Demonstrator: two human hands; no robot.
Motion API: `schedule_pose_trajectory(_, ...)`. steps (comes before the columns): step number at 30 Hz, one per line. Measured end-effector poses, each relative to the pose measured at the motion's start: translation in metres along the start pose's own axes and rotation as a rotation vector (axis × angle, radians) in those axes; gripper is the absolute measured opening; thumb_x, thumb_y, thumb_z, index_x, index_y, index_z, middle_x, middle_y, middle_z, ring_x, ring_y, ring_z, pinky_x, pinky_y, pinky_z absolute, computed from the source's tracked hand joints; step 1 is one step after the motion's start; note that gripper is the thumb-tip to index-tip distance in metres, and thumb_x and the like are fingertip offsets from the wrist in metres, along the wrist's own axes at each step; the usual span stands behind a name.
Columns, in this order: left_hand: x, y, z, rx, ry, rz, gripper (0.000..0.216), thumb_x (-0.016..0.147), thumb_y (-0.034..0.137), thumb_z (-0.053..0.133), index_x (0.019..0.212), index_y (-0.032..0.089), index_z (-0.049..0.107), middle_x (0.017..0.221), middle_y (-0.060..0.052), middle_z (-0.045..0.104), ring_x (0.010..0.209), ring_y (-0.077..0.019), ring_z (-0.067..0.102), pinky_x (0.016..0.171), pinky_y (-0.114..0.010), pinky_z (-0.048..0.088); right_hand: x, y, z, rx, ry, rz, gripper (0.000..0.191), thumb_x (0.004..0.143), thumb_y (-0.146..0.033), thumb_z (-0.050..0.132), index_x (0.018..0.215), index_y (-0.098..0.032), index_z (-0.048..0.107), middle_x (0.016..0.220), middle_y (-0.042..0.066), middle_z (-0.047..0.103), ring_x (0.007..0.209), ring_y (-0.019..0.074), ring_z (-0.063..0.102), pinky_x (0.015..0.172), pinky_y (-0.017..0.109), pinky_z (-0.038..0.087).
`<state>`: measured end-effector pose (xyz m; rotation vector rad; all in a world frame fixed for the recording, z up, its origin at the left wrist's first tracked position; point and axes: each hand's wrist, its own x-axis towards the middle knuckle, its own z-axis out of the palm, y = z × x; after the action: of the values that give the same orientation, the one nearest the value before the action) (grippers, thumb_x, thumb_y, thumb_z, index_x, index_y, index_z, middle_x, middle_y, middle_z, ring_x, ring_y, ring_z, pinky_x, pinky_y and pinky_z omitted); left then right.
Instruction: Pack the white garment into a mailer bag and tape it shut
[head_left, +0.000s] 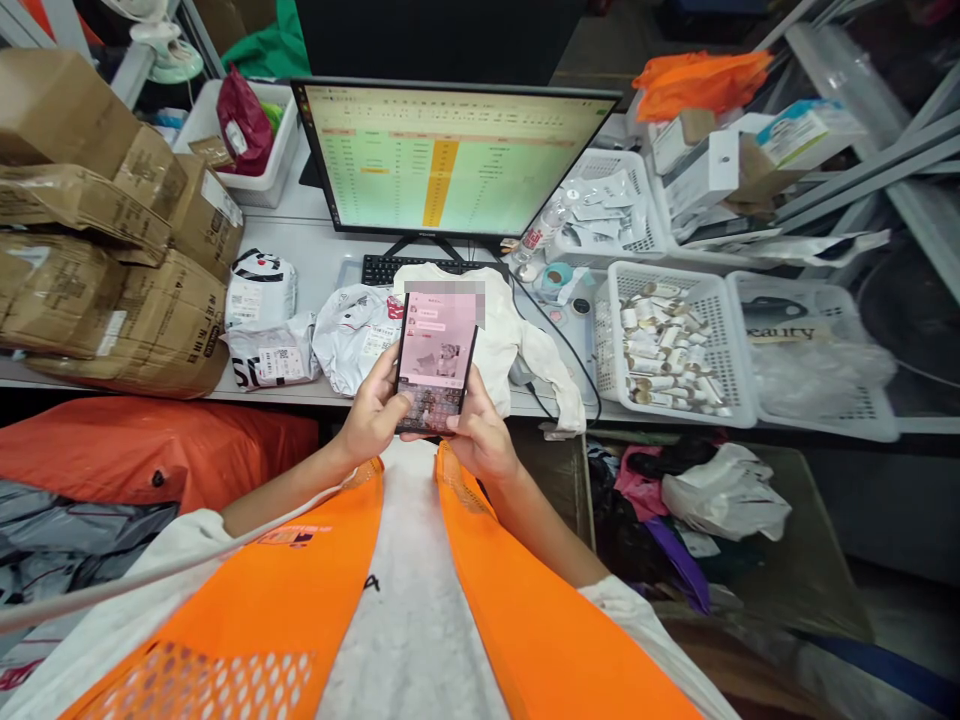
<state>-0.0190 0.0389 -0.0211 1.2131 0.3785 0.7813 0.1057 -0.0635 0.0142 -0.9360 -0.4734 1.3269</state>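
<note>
A smartphone (pixel 436 350) with a pinkish chat screen and an on-screen keyboard is held upright in front of my chest. My left hand (pixel 375 405) wraps its left edge, thumb over the keyboard. Around the right edge curls my right hand (pixel 480 425), its thumb on the lower right of the screen. Behind the phone a white long-sleeved garment (pixel 499 345) lies on the desk, partly covered by the phone. Just left of it rests a crumpled white plastic mailer bag (pixel 349 335) with a label.
A monitor (pixel 457 160) showing a spreadsheet stands behind a keyboard (pixel 379 268). Cardboard boxes (pixel 150 320) are stacked at left. On the right are a white basket of small rolls (pixel 675 405) and another basket (pixel 847 425). A cable (pixel 577 365) crosses the desk; an open bin (pixel 795 540) of bags stands below.
</note>
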Motion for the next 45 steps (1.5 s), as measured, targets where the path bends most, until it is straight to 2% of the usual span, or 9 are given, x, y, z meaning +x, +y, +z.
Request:
schedule_pose_trajectory(9, 0.0035, 0.0036, -0.0009, -0.016, -0.106, 0.040, 0.081, 0.092, 0.041, 0.069, 0.161, 0.019, 0.034, 0.155, -0.016, 0.054, 0.141, -0.0319, 0.054, 0.115, -0.043, 0.048, 0.0042, 0.0013, -0.0021, -0.051, 0.025, -0.013, 0.074, 0.073, -0.013, 0.070, 0.138, -0.034, 0.044, 0.143, 0.003, 0.059, 0.114, 0.0236, 0.069, 0.077, 0.040, 0.070)
schedule_pose_trajectory(15, 0.0044, 0.0020, -0.0011, 0.079, -0.086, 0.002, 0.088, 0.090, 0.044, 0.070, 0.163, 0.018, 0.027, 0.156, -0.018, 0.052, 0.142, -0.0308, 0.053, 0.118, -0.044, 0.045, 0.0047, 0.0006, -0.0020, -0.064, 0.022, -0.058, 0.074, 0.071, -0.014, 0.071, 0.139, -0.031, 0.046, 0.141, 0.005, 0.061, 0.121, 0.0257, 0.066, 0.082, 0.041, 0.069)
schedule_pose_trajectory(21, 0.0055, 0.0017, -0.0020, 0.033, -0.085, 0.025, 0.079, 0.091, 0.040, 0.066, 0.160, 0.018, 0.033, 0.154, -0.016, 0.054, 0.141, -0.0305, 0.054, 0.115, -0.042, 0.048, 0.0040, 0.0007, -0.0017, -0.052, 0.007, -0.024, 0.075, 0.074, -0.017, 0.072, 0.141, -0.033, 0.042, 0.140, 0.005, 0.061, 0.118, 0.0264, 0.068, 0.081, 0.044, 0.069)
schedule_pose_trajectory(28, 0.0077, 0.0007, -0.0009, 0.011, 0.008, -0.011, 0.064, 0.093, 0.040, 0.063, 0.151, 0.019, 0.047, 0.137, -0.013, 0.067, 0.128, -0.0291, 0.064, 0.108, -0.041, 0.052, 0.0039, -0.0012, 0.0018, -0.060, 0.026, -0.007, 0.072, 0.075, -0.020, 0.075, 0.139, -0.033, 0.044, 0.139, 0.005, 0.062, 0.112, 0.0256, 0.070, 0.076, 0.044, 0.070)
schedule_pose_trajectory(31, 0.0072, -0.0006, -0.0010, 0.011, 0.027, -0.015, 0.061, 0.094, 0.039, 0.063, 0.150, 0.019, 0.048, 0.134, -0.013, 0.069, 0.126, -0.0283, 0.065, 0.106, -0.040, 0.053, 0.0042, -0.0009, 0.0027, -0.072, 0.040, -0.004, 0.069, 0.076, -0.024, 0.075, 0.138, -0.033, 0.045, 0.137, 0.005, 0.063, 0.112, 0.0258, 0.069, 0.073, 0.042, 0.070)
schedule_pose_trajectory(36, 0.0031, -0.0016, -0.0030, -0.072, -0.064, -0.031, 0.071, 0.093, 0.042, 0.062, 0.157, 0.021, 0.040, 0.142, -0.014, 0.064, 0.129, -0.0306, 0.062, 0.102, -0.041, 0.055, 0.0049, 0.0011, 0.0017, -0.135, 0.109, -0.006, 0.063, 0.079, -0.026, 0.077, 0.134, -0.033, 0.046, 0.130, 0.004, 0.066, 0.103, 0.0224, 0.071, 0.066, 0.035, 0.069)
schedule_pose_trajectory(40, 0.0030, 0.0006, -0.0017, -0.061, -0.114, -0.037, 0.081, 0.090, 0.041, 0.064, 0.162, 0.020, 0.034, 0.146, -0.016, 0.061, 0.129, -0.0310, 0.062, 0.102, -0.041, 0.056, 0.0053, 0.0010, 0.0012, -0.119, 0.143, -0.013, 0.057, 0.083, -0.031, 0.073, 0.134, -0.033, 0.048, 0.125, 0.003, 0.066, 0.092, 0.0207, 0.072, 0.062, 0.036, 0.069)
schedule_pose_trajectory(45, 0.0045, 0.0011, -0.0002, -0.032, -0.098, -0.022, 0.080, 0.089, 0.034, 0.062, 0.162, 0.019, 0.033, 0.146, -0.016, 0.061, 0.132, -0.0306, 0.061, 0.108, -0.041, 0.053, 0.0047, 0.0011, 0.0002, -0.142, 0.117, -0.033, 0.071, 0.075, -0.021, 0.078, 0.137, -0.033, 0.046, 0.133, 0.004, 0.063, 0.106, 0.0234, 0.070, 0.071, 0.038, 0.070)
